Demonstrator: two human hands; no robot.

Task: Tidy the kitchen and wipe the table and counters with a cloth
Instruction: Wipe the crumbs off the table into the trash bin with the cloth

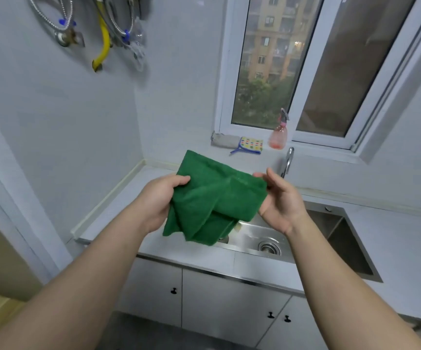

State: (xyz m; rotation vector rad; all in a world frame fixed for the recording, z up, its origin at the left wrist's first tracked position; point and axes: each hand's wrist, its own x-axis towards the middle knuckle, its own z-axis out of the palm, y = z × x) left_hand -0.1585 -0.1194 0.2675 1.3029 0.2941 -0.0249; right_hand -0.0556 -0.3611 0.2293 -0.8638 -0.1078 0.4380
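Head view, read left to right. At far left, a bare stretch of counter (126,200) is running back to the wall corner, below and just left of the hands. The left hand (162,195) is gripping the left edge of the green cloth (214,198), thumb lying on top and fingers curling under the fabric. The cloth is hanging in the air between the two hands, partly folded. Its upper edge is slanting from upper left down to the right, and its loose lower folds are drooping over the sink (340,223) without touching it. The right hand (281,202) is pinching the cloth's right corner, palm turning inward; the exact contact is partly hidden by the fabric. Behind it, the faucet (289,160) is standing at the sink's back rim. A pink spray bottle (278,136) is sitting on the windowsill.

Judgement: the cloth is being readied for wiping. The left counter is lying nearer the left hand, so a wipe there would be starting from that side.
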